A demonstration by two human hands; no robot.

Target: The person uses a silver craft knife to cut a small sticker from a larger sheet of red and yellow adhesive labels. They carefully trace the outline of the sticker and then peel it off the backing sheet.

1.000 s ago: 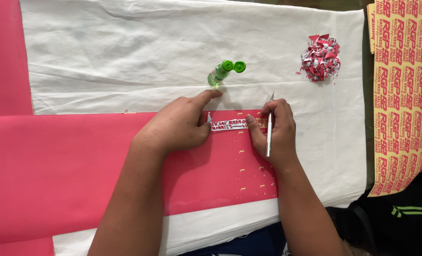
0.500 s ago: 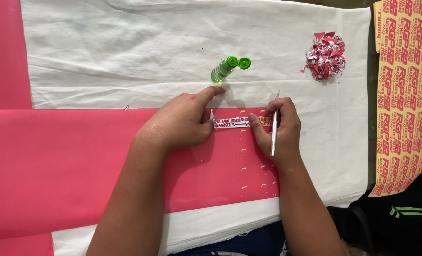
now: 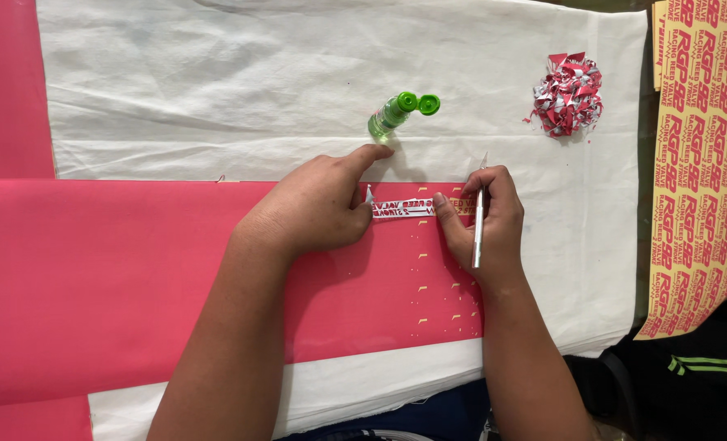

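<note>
Head view showed the left hand (image 3: 318, 208) pinching the sticker strip (image 3: 404, 209) on the pink sheet (image 3: 118, 278), the right hand (image 3: 486, 216) at three o'clock gripping a craft knife (image 3: 478, 220); uneven pulling might tear it.

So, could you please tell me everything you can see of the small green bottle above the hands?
The small green bottle looks like clear green plastic. It lies on its side on the white cloth, its neck pointing up and right. Its bright green flip cap hangs open beside the spout. The left hand has its forefinger tip just below the bottle's base; whether they touch is unclear.
</note>
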